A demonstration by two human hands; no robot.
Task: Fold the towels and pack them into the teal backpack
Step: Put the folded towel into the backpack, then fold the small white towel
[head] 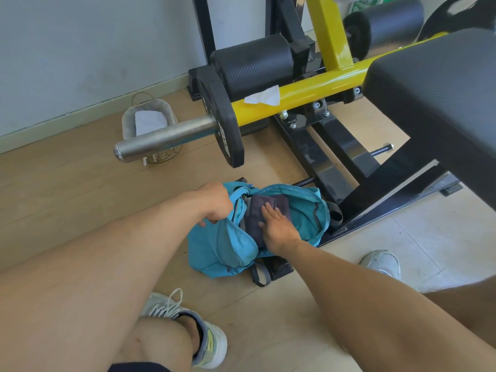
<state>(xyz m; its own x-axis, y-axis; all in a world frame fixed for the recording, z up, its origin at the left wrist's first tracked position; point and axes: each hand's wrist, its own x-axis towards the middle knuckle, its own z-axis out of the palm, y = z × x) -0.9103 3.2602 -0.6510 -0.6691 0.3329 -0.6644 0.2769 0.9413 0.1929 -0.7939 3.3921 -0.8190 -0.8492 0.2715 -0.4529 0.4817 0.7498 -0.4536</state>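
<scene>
The teal backpack [214, 248] lies open on the wooden floor in front of my knees. A folded dark grey towel [268, 205] sits inside its main compartment. My right hand [277, 229] lies flat on the towel with straight fingers, pressing it down. My left hand [214, 202] grips the backpack's front flap at the zipper edge and holds the opening wide. A white cloth [264, 96] is draped over the yellow bar of the gym machine. Another white cloth [149, 122] lies in a wicker basket [128, 122] near the wall.
A yellow and black gym machine [330, 30] stands just behind the backpack, with a steel sleeve [163, 139] and a black weight plate [222, 116] jutting over the floor. A black padded bench [442, 87] fills the right. My shoes [209, 342] rest on the floor.
</scene>
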